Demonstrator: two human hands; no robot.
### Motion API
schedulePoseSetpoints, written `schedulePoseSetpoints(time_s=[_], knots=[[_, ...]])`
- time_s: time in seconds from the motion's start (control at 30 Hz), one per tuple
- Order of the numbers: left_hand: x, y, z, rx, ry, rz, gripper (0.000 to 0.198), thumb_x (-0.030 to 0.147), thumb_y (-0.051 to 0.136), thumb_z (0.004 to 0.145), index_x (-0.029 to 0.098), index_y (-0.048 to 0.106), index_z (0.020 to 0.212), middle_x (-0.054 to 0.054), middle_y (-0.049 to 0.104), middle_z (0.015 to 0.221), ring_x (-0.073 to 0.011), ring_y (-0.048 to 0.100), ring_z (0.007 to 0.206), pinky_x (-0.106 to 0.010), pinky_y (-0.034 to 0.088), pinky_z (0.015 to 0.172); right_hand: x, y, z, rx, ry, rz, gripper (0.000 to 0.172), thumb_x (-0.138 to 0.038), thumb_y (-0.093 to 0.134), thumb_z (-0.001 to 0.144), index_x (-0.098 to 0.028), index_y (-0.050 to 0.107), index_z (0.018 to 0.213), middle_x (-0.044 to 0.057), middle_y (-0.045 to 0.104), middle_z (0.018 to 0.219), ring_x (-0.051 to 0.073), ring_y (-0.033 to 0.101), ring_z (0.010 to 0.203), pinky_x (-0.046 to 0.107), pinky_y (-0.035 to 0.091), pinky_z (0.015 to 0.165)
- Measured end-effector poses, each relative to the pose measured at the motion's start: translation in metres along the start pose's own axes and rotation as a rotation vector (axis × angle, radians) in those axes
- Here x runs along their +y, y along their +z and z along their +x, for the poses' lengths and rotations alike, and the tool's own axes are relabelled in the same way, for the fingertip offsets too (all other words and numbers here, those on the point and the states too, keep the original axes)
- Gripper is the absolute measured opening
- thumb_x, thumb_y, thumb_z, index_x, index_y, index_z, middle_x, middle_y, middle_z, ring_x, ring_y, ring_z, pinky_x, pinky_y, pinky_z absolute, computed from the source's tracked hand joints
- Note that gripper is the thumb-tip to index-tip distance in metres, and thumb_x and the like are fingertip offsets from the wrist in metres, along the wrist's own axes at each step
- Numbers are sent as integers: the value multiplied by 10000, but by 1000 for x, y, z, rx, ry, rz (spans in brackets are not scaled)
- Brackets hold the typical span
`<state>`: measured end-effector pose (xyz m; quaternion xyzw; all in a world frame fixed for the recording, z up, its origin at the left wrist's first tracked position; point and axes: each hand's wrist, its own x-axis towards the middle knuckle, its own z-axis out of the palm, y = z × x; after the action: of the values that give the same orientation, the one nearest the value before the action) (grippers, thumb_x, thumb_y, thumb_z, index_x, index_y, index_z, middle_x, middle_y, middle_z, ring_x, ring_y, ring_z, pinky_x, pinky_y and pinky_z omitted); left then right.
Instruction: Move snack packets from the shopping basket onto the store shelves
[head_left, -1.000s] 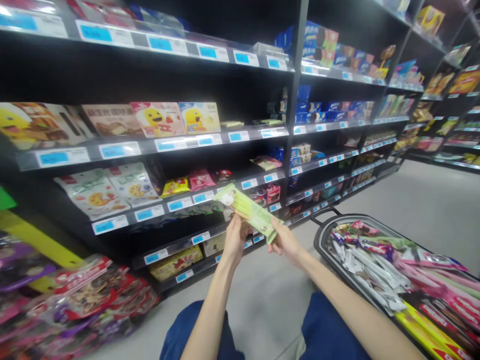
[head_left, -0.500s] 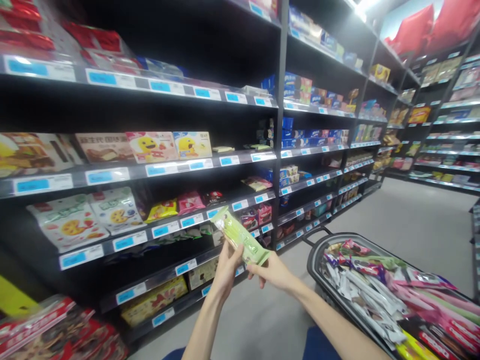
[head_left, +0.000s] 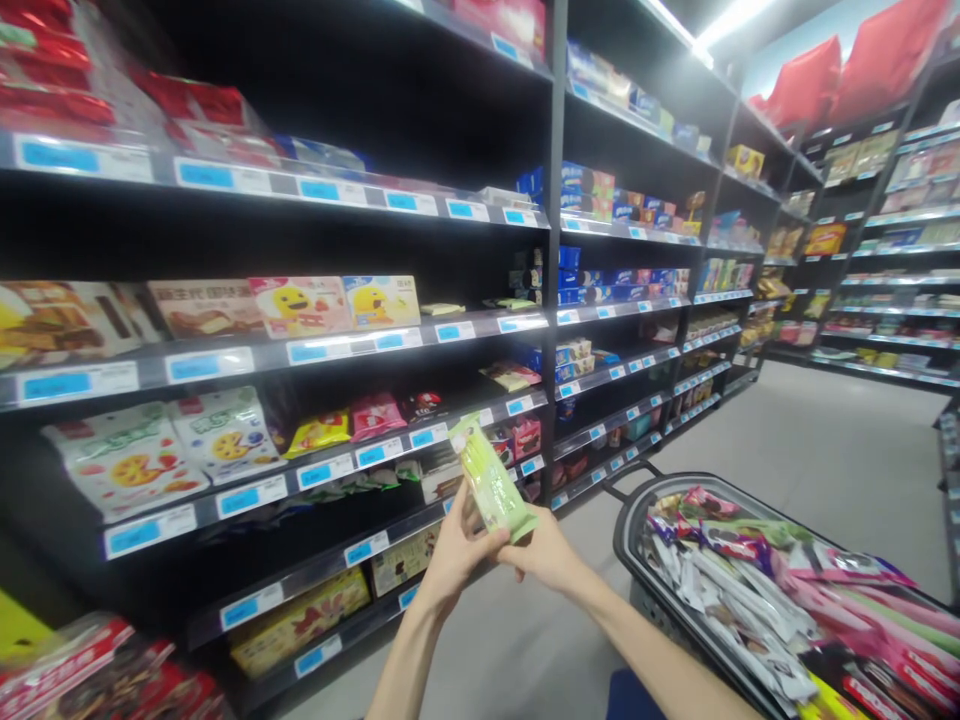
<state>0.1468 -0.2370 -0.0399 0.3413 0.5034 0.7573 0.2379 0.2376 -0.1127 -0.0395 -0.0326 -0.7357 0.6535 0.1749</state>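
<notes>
A light green snack packet (head_left: 491,480) with a crimped end is held up in front of the shelves, tilted with its top toward the left. My left hand (head_left: 461,545) grips its lower left side, fingers partly behind it. At the packet's lower right corner, my right hand (head_left: 544,550) pinches the end, thumb in front. The two hands nearly meet beneath the packet. Behind it runs a shelf edge with price labels (head_left: 428,436), where a pink packet (head_left: 377,416) and a yellow packet (head_left: 319,434) lie.
To the right stands a shopping basket (head_left: 628,530) full of wrapped snack bars (head_left: 750,590). Dark shelving (head_left: 556,250) with boxed biscuits (head_left: 381,300) and white pouches (head_left: 229,435) spans the left. Red packs (head_left: 112,665) sit at lower left. Grey floor (head_left: 817,430) stretches along the aisle.
The green packet has turned more upright, and my hands have come closer together under it. The view has shifted slightly.
</notes>
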Motion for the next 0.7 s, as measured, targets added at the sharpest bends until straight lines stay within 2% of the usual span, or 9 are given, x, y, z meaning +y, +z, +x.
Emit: schedulePoseSetpoints(time_s=[0.17,0.2,0.27,0.33,0.4,0.47,0.53,0.6,0.7], knots=[[3,0,1,71,-38,-88,1000,262,869,701,259,330,1543,-173,506,1494,-308,599,1273,-362,538,1000,-13,-11,-9,-173,96,-313,482,-292,724,746,-173,652,1207,29,752,815,157,649,566,252,516,516],[4,-1,2,91,-42,-98,980,271,874,694,257,361,1529,-171,514,1487,-308,618,1248,-361,546,986,-17,-12,-12,-225,116,-426,463,-320,713,771,-174,657,1207,40,762,829,180,683,631,267,533,573],[8,-3,5,129,-39,-64,954,282,884,678,265,408,1504,-159,525,1480,-300,653,1193,-359,561,963,-23,-12,-21,-370,126,-682,451,-399,706,798,-181,680,1192,72,778,909,256,724,880,323,557,735],[13,-4,9,170,-26,43,971,286,897,659,279,413,1500,-149,549,1455,-275,690,1111,-348,584,912,-28,-8,-31,-584,134,-933,530,-458,717,787,-192,682,1244,111,775,1017,325,688,1081,387,551,838],[16,-5,14,230,-11,166,1018,286,916,628,282,401,1507,-151,582,1411,-243,716,999,-324,604,821,-30,1,-40,-807,171,-1118,630,-459,725,777,-197,636,1343,156,757,1094,362,692,1094,420,567,794],[16,-4,20,296,1,250,1041,294,928,605,277,404,1505,-162,595,1384,-221,718,914,-301,605,734,-31,10,-49,-945,177,-1212,593,-391,697,806,-202,626,1364,181,747,1120,365,726,1025,403,578,678],[12,-2,25,343,15,287,1050,303,930,599,273,402,1506,-171,589,1382,-215,713,892,-293,600,703,-33,18,-56,-965,105,-1250,459,-293,632,862,-207,661,1312,169,760,1069,345,753,941,372,565,591],[7,-2,31,353,27,305,1066,303,928,604,263,381,1518,-174,595,1367,-220,711,925,-296,599,737,-31,22,-62,-918,-11,-1265,361,-220,572,906,-187,691,1246,153,774,982,319,767,859,351,552,559],[2,-6,43,330,64,337,1078,300,921,614,256,354,1530,-167,609,1341,-229,709,968,-316,595,804,-18,23,-66,-852,-153,-1258,285,-213,569,921,-167,716,1160,141,774,845,298,770,775,333,536,537]])
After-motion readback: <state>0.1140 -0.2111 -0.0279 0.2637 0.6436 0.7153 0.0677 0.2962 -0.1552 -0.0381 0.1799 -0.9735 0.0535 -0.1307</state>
